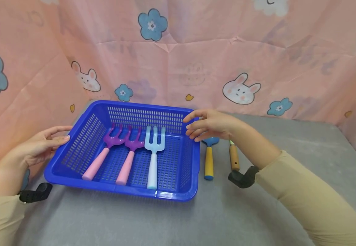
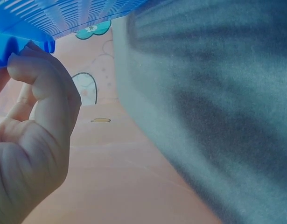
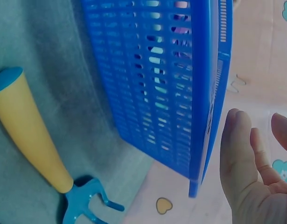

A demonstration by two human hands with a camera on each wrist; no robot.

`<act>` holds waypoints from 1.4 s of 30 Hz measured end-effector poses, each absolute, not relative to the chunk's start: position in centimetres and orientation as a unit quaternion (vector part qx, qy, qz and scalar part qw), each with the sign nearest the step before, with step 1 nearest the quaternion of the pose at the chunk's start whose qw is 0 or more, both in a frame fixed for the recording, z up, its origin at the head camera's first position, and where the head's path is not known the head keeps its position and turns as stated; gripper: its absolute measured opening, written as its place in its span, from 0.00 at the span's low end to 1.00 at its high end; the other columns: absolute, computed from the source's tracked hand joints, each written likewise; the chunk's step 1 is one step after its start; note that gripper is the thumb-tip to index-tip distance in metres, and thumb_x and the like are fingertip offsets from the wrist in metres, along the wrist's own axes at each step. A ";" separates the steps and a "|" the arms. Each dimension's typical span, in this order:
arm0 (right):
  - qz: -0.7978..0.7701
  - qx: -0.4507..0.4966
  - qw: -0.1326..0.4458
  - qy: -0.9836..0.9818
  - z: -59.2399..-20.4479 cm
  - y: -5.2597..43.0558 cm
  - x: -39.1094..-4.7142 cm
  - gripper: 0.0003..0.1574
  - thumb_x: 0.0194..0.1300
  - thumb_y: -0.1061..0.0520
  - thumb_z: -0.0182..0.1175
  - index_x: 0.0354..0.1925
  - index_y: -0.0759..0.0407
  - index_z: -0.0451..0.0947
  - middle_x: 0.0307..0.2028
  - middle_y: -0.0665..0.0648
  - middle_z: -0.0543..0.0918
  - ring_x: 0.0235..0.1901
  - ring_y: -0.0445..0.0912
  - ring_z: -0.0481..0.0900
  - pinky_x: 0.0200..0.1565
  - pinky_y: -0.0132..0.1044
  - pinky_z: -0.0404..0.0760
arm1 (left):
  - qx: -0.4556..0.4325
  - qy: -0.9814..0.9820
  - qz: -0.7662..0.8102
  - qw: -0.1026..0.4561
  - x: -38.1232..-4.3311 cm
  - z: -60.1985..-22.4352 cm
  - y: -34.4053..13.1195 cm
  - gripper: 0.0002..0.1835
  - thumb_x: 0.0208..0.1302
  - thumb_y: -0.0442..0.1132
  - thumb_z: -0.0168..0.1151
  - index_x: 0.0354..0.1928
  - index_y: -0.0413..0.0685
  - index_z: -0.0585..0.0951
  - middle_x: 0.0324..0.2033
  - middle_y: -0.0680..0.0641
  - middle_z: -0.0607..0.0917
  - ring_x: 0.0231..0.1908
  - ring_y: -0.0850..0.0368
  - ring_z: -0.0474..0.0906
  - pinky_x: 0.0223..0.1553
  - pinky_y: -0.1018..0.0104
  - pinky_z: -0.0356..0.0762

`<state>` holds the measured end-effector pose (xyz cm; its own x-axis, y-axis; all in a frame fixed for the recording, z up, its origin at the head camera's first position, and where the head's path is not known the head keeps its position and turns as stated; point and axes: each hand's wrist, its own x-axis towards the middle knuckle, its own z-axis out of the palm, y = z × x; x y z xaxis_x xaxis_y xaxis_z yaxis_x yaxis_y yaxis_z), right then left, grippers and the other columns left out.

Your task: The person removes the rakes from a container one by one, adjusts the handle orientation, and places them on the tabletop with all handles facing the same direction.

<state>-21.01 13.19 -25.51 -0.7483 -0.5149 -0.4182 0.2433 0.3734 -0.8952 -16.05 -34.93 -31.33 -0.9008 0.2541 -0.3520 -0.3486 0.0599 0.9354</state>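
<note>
A blue plastic basket with slotted walls holds two purple hand forks with pink handles and a light-blue hand fork. At its left rim is my left hand, thumb and fingers pinching the edge; the left wrist view shows fingertips right at the rim. My right hand hovers by the right rim with fingers loosely bent and nothing held. In the right wrist view, its fingers stand apart from the basket wall.
Right of the basket, a blue hand fork with a yellow handle lies on the grey table. Beside it is a wooden-handled tool, its head partly hidden by my right arm. A pink patterned cloth hangs behind and at the sides.
</note>
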 end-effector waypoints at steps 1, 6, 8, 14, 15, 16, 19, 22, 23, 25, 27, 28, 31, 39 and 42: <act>-0.552 -0.093 0.344 0.754 -25.5 13.1 -21.0 0.24 0.66 0.63 0.55 0.58 0.66 0.64 0.42 0.66 0.80 0.40 0.54 0.81 0.45 0.44 0.81 | -0.034 0.692 0.687 0.220 -16.1 -31.3 -34.9 0.15 0.70 0.33 0.49 0.48 0.65 0.75 0.35 0.48 0.85 0.33 0.52 0.84 0.32 0.57 0.83; -0.547 -0.114 0.348 0.753 -25.7 12.3 -21.0 0.27 0.65 0.63 0.56 0.59 0.69 0.62 0.42 0.66 0.80 0.38 0.51 0.81 0.48 0.46 0.79 | -0.041 0.690 0.688 0.221 -16.1 -31.2 -34.9 0.15 0.70 0.33 0.50 0.47 0.66 0.75 0.35 0.48 0.85 0.33 0.52 0.84 0.32 0.58 0.83; -0.544 -0.123 0.350 0.752 -25.9 11.9 -21.0 0.26 0.65 0.63 0.56 0.59 0.70 0.62 0.42 0.67 0.80 0.38 0.51 0.81 0.49 0.47 0.79 | -0.045 0.691 0.686 0.221 -16.0 -31.2 -34.9 0.15 0.69 0.33 0.50 0.46 0.66 0.75 0.35 0.48 0.85 0.33 0.52 0.84 0.32 0.57 0.83; -0.543 -0.131 0.357 0.748 -26.1 11.0 -21.0 0.24 0.65 0.63 0.56 0.57 0.66 0.65 0.44 0.67 0.79 0.40 0.52 0.81 0.50 0.47 0.78 | -0.045 0.700 0.677 0.221 -16.0 -31.2 -34.8 0.14 0.70 0.34 0.50 0.47 0.67 0.74 0.35 0.49 0.85 0.33 0.53 0.84 0.32 0.57 0.83; -0.543 -0.134 0.359 0.747 -26.2 10.9 -20.9 0.23 0.65 0.63 0.56 0.57 0.65 0.65 0.44 0.66 0.79 0.40 0.52 0.81 0.50 0.48 0.78 | -0.042 0.698 0.679 0.222 -16.0 -31.2 -34.8 0.14 0.70 0.34 0.50 0.47 0.66 0.74 0.35 0.48 0.85 0.33 0.52 0.84 0.32 0.57 0.83; -0.544 -0.137 0.361 0.745 -26.3 10.7 -20.9 0.23 0.65 0.64 0.55 0.57 0.65 0.65 0.44 0.66 0.79 0.40 0.52 0.81 0.50 0.49 0.77 | -0.043 0.698 0.680 0.221 -16.0 -31.2 -34.8 0.14 0.70 0.34 0.50 0.47 0.66 0.75 0.35 0.48 0.85 0.33 0.52 0.84 0.32 0.57 0.83; -0.546 -0.143 0.365 0.740 -26.6 10.1 -20.9 0.22 0.65 0.64 0.55 0.57 0.64 0.66 0.44 0.65 0.79 0.39 0.51 0.81 0.51 0.51 0.76 | -0.038 0.691 0.687 0.223 -15.9 -31.2 -34.9 0.14 0.70 0.34 0.49 0.47 0.66 0.75 0.35 0.48 0.85 0.33 0.52 0.84 0.32 0.57 0.83; -0.550 -0.139 0.368 0.737 -27.1 9.5 -20.7 0.22 0.64 0.65 0.55 0.57 0.64 0.67 0.43 0.65 0.80 0.38 0.51 0.81 0.52 0.52 0.76 | -0.040 0.694 0.685 0.220 -15.9 -31.2 -34.9 0.15 0.70 0.33 0.49 0.46 0.66 0.75 0.35 0.48 0.85 0.33 0.52 0.84 0.32 0.58 0.83; -0.550 -0.136 0.367 0.737 -27.2 9.3 -20.7 0.22 0.64 0.65 0.56 0.57 0.63 0.67 0.42 0.65 0.80 0.38 0.50 0.81 0.51 0.51 0.76 | -0.040 0.695 0.684 0.219 -15.9 -31.2 -34.9 0.15 0.70 0.33 0.49 0.46 0.66 0.75 0.35 0.48 0.85 0.33 0.52 0.84 0.32 0.58 0.83; -0.550 -0.130 0.370 0.737 -27.5 8.8 -20.5 0.23 0.63 0.65 0.56 0.57 0.63 0.68 0.42 0.66 0.80 0.37 0.51 0.81 0.51 0.52 0.76 | -0.039 0.698 0.681 0.218 -15.9 -31.2 -34.9 0.15 0.70 0.33 0.49 0.46 0.67 0.75 0.35 0.48 0.85 0.33 0.52 0.84 0.32 0.58 0.83; -0.548 -0.125 0.376 0.737 -27.7 8.4 -20.3 0.23 0.63 0.65 0.57 0.57 0.63 0.68 0.42 0.67 0.79 0.38 0.53 0.81 0.52 0.52 0.76 | -0.041 0.698 0.681 0.217 -15.9 -31.2 -34.9 0.14 0.70 0.34 0.49 0.46 0.67 0.74 0.34 0.48 0.85 0.33 0.52 0.84 0.32 0.58 0.83; -0.547 -0.123 0.380 0.736 -27.8 8.2 -20.3 0.23 0.63 0.65 0.57 0.57 0.63 0.68 0.43 0.68 0.79 0.39 0.55 0.80 0.52 0.52 0.76 | -0.041 0.698 0.681 0.217 -15.9 -31.2 -34.9 0.14 0.70 0.34 0.49 0.46 0.67 0.74 0.34 0.48 0.85 0.33 0.52 0.84 0.32 0.58 0.83; -0.541 -0.120 0.384 0.738 -28.1 7.6 -20.1 0.24 0.62 0.65 0.57 0.57 0.63 0.68 0.42 0.68 0.79 0.43 0.61 0.78 0.51 0.51 0.76 | -0.041 0.700 0.679 0.215 -16.0 -31.1 -34.9 0.14 0.70 0.34 0.50 0.47 0.67 0.74 0.35 0.49 0.85 0.33 0.53 0.84 0.32 0.58 0.83; -0.527 -0.101 0.401 0.743 -29.1 6.5 -19.6 0.27 0.63 0.65 0.56 0.60 0.64 0.65 0.48 0.71 0.77 0.46 0.61 0.77 0.47 0.44 0.80 | -0.038 0.708 0.670 0.221 -16.1 -31.3 -35.0 0.14 0.70 0.35 0.50 0.49 0.66 0.72 0.35 0.49 0.85 0.34 0.52 0.84 0.33 0.56 0.83; -0.525 -0.086 0.406 0.743 -29.4 6.1 -19.4 0.28 0.63 0.65 0.56 0.61 0.63 0.64 0.49 0.71 0.77 0.47 0.61 0.78 0.45 0.42 0.81 | -0.036 0.703 0.674 0.224 -16.1 -31.5 -35.1 0.14 0.70 0.35 0.50 0.49 0.66 0.72 0.36 0.49 0.85 0.34 0.52 0.84 0.33 0.56 0.83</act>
